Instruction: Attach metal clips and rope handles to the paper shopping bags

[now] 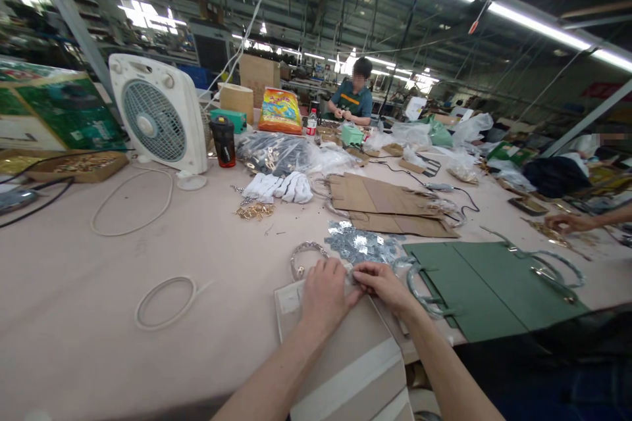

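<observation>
My left hand (324,291) lies curled on the top edge of a beige paper bag (345,355) that rests flat at the table's near edge. My right hand (382,284) meets it fingertip to fingertip, pinching something small that I cannot make out. A braided handle loop (302,254) curves up from the bag just left of my left hand. Just beyond my fingers lies a heap of small silvery metal pieces (363,245). A flat green paper bag (486,286) with cord handles lies to the right of my right hand.
Flat brown card pieces (382,200), white gloves (281,187), gold fittings (254,211), a white fan (158,115) with its cable (165,302), and a dark bottle (224,141) lie farther back. One person sits at the far end; another person's hand (567,222) reaches in at the right.
</observation>
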A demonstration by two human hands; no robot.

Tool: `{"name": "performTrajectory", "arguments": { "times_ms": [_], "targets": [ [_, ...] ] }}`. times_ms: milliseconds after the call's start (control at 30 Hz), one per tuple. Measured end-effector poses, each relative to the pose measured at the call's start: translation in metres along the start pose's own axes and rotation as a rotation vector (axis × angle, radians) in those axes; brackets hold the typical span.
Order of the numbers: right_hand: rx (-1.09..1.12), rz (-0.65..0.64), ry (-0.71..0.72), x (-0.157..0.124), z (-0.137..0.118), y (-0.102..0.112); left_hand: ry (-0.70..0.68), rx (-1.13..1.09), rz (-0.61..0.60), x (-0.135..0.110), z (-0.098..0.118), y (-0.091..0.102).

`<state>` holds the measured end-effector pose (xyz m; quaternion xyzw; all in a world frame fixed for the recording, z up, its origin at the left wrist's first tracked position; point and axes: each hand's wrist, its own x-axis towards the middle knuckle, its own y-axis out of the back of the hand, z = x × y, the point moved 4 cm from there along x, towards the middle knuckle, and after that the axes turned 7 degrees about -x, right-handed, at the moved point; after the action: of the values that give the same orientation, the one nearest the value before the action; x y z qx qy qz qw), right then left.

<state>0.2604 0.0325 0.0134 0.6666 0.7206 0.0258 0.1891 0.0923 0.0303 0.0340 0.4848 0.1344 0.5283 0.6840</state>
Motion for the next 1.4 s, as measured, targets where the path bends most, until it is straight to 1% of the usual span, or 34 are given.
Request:
{"name": "performTrajectory", "arguments": {
  "times_ms": [133,300,500,667,733,833,867,967,1033,1067,1167,1233,1300,1333,1400],
  "targets": [
    [-0.012,-0.023,0.026,-0.001,0.000,-0.002,-0.008,-0.012,0.018,-0.001,-0.001,-0.001],
    [-0.011,0.008,-0.004,0.001,0.001,-0.004,-0.007,-0.015,0.018,-0.001,-0.001,-0.001],
    [-0.110,0.053,0.022,0.003,0.001,-0.003,-0.010,-0.031,0.015,-0.002,-0.001,-0.001],
    [-0.158,0.041,0.052,0.007,0.002,-0.004,-0.005,-0.031,0.014,-0.001,-0.001,-0.001],
    [-0.165,0.087,0.060,0.010,0.005,-0.004,0.000,-0.035,0.008,-0.001,-0.002,-0.001],
    [-0.136,0.204,0.080,0.010,0.008,-0.006,0.009,-0.037,-0.004,-0.001,-0.002,-0.001],
    [-0.123,0.223,0.090,0.009,0.008,-0.007,0.012,-0.036,-0.006,-0.001,-0.002,-0.001],
    [-0.086,0.219,0.121,0.003,0.005,-0.007,0.013,-0.034,-0.011,-0.001,-0.001,-0.001],
    [-0.073,0.244,0.140,0.001,0.002,0.003,0.013,-0.037,-0.013,0.000,-0.001,-0.001],
    [-0.082,0.290,0.150,0.001,0.000,0.014,0.011,-0.038,-0.014,0.000,-0.001,0.000],
    [-0.158,0.514,0.175,0.007,-0.002,0.060,0.010,-0.039,-0.015,0.001,0.001,0.002],
    [-0.202,0.625,0.175,0.017,0.001,0.092,0.020,-0.038,-0.016,0.000,0.002,0.003],
    [-0.243,0.644,0.168,0.030,0.006,0.114,0.030,-0.044,-0.006,0.000,0.002,0.004],
    [-0.272,0.636,0.166,0.038,0.008,0.122,0.031,-0.050,0.003,0.000,0.002,0.004],
    [-0.336,0.604,0.166,0.051,0.011,0.129,0.029,-0.069,0.022,0.000,0.001,0.004]
  ]
}}
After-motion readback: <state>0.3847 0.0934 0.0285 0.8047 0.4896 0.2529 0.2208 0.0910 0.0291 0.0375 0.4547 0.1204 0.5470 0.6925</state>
